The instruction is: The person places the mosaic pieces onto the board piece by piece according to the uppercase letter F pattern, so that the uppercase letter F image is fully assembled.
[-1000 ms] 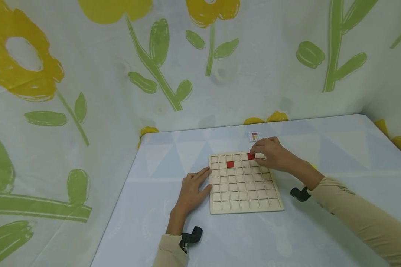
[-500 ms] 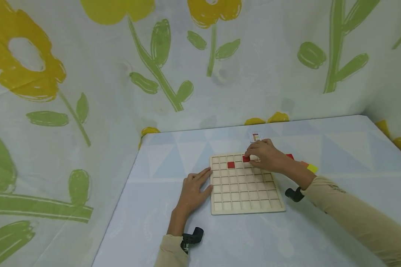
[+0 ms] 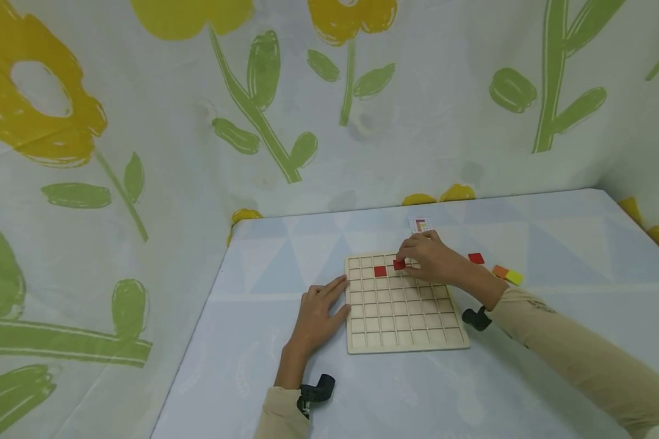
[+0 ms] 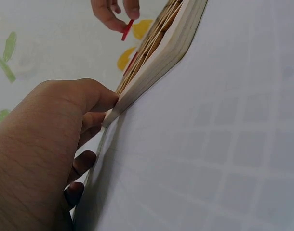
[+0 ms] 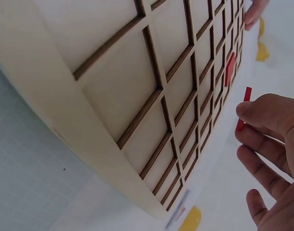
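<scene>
A square wooden grid board lies on the table. One red square tile sits in a cell near its far left. Between thumb and forefinger my right hand pinches a second red tile, held just above the board and to the right of the first. My left hand rests against the board's left edge, its fingers stretched out and the thumb touching the rim, as the left wrist view also shows.
Right of the board lie a loose red tile, an orange tile and a yellow tile. Behind the board is a small printed pattern card, partly covered by the right hand. A flower-patterned curtain rises behind the table.
My right hand has moved left over the board with its red tile, nearer to the tile in the grid. The loose tiles on the right have come into view. The left hand stays put.
</scene>
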The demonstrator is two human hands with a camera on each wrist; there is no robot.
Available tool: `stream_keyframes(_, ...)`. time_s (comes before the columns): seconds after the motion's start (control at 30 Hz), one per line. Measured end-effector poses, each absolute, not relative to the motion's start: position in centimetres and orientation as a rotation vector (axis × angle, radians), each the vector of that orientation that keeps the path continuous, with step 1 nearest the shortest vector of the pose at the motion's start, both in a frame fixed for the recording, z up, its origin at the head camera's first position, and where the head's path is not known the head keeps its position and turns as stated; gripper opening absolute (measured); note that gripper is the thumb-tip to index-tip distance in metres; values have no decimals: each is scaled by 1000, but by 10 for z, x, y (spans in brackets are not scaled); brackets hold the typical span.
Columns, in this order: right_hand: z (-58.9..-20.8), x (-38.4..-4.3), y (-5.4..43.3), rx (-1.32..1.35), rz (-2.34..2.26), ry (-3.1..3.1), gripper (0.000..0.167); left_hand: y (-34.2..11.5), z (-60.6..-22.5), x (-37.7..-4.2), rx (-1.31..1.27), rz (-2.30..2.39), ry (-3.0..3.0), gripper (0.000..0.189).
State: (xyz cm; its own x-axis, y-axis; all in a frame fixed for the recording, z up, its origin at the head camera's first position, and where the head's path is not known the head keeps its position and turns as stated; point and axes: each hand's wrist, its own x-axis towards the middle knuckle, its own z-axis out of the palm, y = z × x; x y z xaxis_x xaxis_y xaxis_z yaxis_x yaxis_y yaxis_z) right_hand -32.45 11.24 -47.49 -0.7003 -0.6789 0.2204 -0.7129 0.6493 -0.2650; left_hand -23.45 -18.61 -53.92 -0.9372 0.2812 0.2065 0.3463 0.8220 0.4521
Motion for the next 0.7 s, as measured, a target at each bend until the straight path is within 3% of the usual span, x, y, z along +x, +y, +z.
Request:
stream_keyframes(0.4,-474,-326,101,1229,391,-2732,19,-187,-542,-237,-488,-734,-2879,55)
stream_keyframes(0.7,-479,-327,97,1161,376,-2831,12,-188,-542,-238,-497,-757,-2871,54)
